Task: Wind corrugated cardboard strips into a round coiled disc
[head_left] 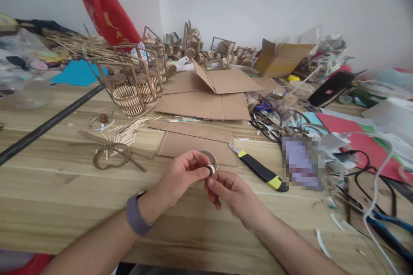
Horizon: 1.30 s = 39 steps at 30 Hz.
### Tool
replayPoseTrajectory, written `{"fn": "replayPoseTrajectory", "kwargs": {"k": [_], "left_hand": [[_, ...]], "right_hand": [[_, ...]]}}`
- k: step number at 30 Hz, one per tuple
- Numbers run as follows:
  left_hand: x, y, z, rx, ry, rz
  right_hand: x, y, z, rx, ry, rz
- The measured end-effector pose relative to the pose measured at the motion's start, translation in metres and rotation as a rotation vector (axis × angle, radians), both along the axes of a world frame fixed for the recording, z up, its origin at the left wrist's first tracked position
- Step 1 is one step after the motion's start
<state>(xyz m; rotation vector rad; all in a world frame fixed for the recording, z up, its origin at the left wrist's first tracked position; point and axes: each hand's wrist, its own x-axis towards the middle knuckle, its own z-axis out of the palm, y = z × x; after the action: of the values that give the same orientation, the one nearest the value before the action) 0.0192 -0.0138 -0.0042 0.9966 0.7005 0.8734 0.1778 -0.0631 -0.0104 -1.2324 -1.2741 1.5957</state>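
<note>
Both my hands meet over the wooden table, close to its front edge. Between the thumb and fingers of my left hand (pixel 185 176) is a small ring (pixel 211 169), white outside and dark brown on its near face. My right hand (pixel 230 193) is closed in a pinch at the ring's lower side; its fingertips partly cover what they grip. Just behind my fingers a larger pale hoop (pixel 213 157) shows, partly hidden by my left hand. Right of my hands lies a black and yellow utility knife (pixel 260 171), its blade out over cardboard (pixel 196 149).
Small slatted bamboo baskets (pixel 127 96) with tall handles stand at left. A scalloped brown hoop (pixel 111 157) lies near loose pale sticks (pixel 129 132). Flattened cardboard (pixel 203 105) fills the middle back. Cables, papers and blue-handled pliers (pixel 392 232) crowd the right.
</note>
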Motion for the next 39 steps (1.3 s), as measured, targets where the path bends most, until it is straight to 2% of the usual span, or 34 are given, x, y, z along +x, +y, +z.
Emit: {"fn": "replayPoseTrajectory", "kwargs": {"k": [5, 12, 17, 20, 24, 30, 35, 39], "left_hand": [[-0.002, 0.003, -0.001, -0.039, -0.029, -0.01], [-0.007, 0.006, 0.0, 0.003, -0.017, -0.074], [-0.008, 0.005, -0.001, 0.069, 0.007, -0.101], [-0.007, 0.003, -0.001, 0.056, -0.007, -0.081], [-0.004, 0.002, -0.003, -0.012, -0.046, -0.038], [0.002, -0.003, -0.006, -0.216, -0.166, -0.059], [0.006, -0.006, -0.01, -0.258, -0.187, -0.079], [0.007, -0.008, -0.016, -0.365, -0.23, -0.048]], "right_hand": [[-0.004, 0.0, 0.001, -0.136, 0.194, -0.02], [-0.003, -0.005, 0.005, -0.229, 0.278, -0.025], [-0.002, -0.006, 0.007, -0.239, 0.297, -0.018], [0.001, -0.005, 0.008, -0.201, 0.245, 0.003], [0.007, -0.003, 0.009, -0.025, 0.027, 0.038], [0.014, -0.002, 0.011, 0.485, -0.325, -0.272], [0.012, -0.003, 0.006, 0.826, -0.505, -0.243], [0.011, -0.003, -0.002, 1.0, -0.615, -0.234]]}}
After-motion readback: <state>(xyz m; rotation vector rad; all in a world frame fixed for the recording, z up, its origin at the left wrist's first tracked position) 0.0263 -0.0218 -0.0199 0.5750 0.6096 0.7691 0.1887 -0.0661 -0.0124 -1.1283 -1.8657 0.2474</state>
